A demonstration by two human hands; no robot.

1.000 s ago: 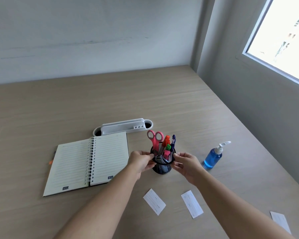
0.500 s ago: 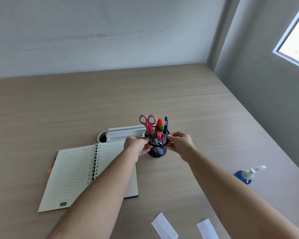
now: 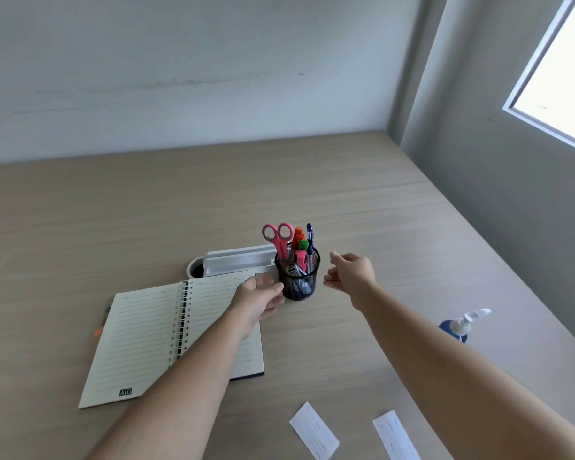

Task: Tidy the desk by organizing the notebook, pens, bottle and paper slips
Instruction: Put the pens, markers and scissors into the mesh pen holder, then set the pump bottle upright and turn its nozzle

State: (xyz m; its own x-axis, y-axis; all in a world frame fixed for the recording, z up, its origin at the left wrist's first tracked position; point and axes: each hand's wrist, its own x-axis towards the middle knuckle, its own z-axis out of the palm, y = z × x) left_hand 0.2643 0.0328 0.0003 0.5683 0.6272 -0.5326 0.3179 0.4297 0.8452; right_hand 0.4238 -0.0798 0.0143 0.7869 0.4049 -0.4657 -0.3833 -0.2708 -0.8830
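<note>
A black mesh pen cup (image 3: 298, 281) stands upright on the desk (image 3: 362, 207), holding pink scissors (image 3: 278, 239), markers and a blue pen. My left hand (image 3: 259, 299) hovers just left of the cup, fingers apart, holding nothing. My right hand (image 3: 350, 273) is a short way right of it, loosely curled and empty. An open spiral notebook (image 3: 146, 336) lies at the left, partly under my left arm. A blue pump bottle (image 3: 455, 328) stands at the right. Two white paper slips (image 3: 313, 430) (image 3: 394, 436) lie near the front edge.
A white desk organizer (image 3: 234, 261) sits behind the notebook, touching the cup's left side. An orange pen tip (image 3: 98, 332) pokes out from under the notebook's left edge. Walls bound the desk at the back and the right.
Both hands carried the cup farther back beside the white organizer, then let go of it and drew apart. The view tilted up.
</note>
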